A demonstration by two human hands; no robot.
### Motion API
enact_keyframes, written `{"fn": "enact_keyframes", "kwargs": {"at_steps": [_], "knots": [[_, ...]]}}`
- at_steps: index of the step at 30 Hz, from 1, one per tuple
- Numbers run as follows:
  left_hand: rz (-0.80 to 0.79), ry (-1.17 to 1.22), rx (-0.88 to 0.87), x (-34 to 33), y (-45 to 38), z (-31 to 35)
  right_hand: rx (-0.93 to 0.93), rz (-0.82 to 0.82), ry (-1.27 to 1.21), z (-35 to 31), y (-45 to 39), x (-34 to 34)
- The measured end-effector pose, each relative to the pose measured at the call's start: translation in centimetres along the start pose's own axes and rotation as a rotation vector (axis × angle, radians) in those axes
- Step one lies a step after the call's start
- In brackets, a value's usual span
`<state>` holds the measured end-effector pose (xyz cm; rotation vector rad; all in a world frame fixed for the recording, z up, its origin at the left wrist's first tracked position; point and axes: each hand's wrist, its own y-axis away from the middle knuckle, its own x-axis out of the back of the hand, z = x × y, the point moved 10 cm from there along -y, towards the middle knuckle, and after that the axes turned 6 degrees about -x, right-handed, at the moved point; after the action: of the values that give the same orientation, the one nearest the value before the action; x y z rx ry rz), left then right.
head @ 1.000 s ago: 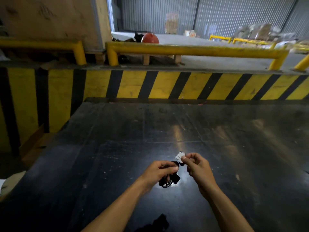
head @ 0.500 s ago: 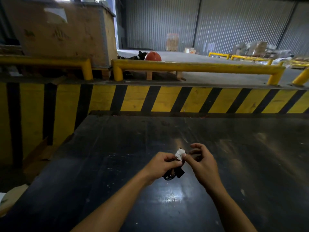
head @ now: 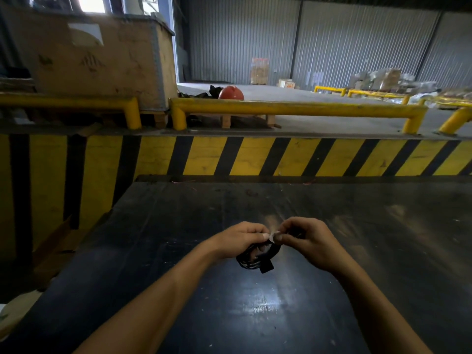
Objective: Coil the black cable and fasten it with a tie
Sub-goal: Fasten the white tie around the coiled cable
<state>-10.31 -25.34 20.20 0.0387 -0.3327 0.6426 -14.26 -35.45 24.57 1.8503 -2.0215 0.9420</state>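
Two bare hands meet above the near half of a dark, scuffed worktop (head: 293,315), roughly midway between its left and right edges. The left hand (head: 236,241) is curled shut around the black cable (head: 251,260), which is gathered into a small coil; its loops hang below the fingers, with a blocky black plug end (head: 267,267) lowest of all and clear of the worktop. The right hand (head: 310,241) is closed in a pinch on a small pale tie (head: 274,236), thumb and forefinger pressed together at the top of the coil, right against the left thumb tip. Whether the tie already passes around the coil cannot be told. Beyond the far edge of the worktop stands a wall striped yellow and black (head: 255,157), topped by a yellow tubular guard rail (head: 293,108). Behind the rail, to the left, sits a large wooden crate (head: 102,62) bearing a pale label and faint handling symbols, neither legible. A red rounded object (head: 231,93), possibly a helmet, lies on the concrete floor farther back, before a corrugated grey wall (head: 332,39). No brand or readable writing shows on the cable or tie.
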Motion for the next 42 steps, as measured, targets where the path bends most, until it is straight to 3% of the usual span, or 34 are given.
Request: {"fn": "enact_keyframes", "kwargs": {"at_steps": [7,13,17,20,23,27,30,33,35,42], "knots": [[0.009,0.142,0.028,1.1,0.4,0.0,0.051,0.084,-0.376,-1.2,1.5,0.8],[0.011,0.258,0.064,1.5,0.4,0.1,-0.083,0.1,-0.799,-0.3,1.3,0.8],[0.101,0.236,0.163,2.9,0.6,-0.2,-0.09,0.302,-0.606,-0.2,1.0,3.4],[0.18,0.22,0.209,3.4,0.5,-0.3,-0.132,0.294,-0.357,-0.1,0.4,2.0],[0.247,0.274,0.161,3.3,-0.1,0.3,-0.165,0.263,-0.332,0.0,0.3,-0.6],[0.346,0.308,0.097,3.8,-0.1,0.7,-0.121,0.375,-0.297,-0.2,0.6,-0.8],[0.298,0.388,0.019,2.9,0.7,0.8,-0.105,0.466,-0.254,-0.3,0.7,0.2],[0.159,0.535,-0.032,0.8,1.9,0.3,-0.108,0.549,-0.341,0.0,0.8,1.5],[0.152,0.576,-0.03,0.3,2.3,-0.2,-0.105,0.58,-0.391,0.1,1.0,2.2],[0.479,0.547,-0.091,4.2,2.6,-0.8,-0.096,0.397,-0.107,0.0,1.2,1.0]]}}
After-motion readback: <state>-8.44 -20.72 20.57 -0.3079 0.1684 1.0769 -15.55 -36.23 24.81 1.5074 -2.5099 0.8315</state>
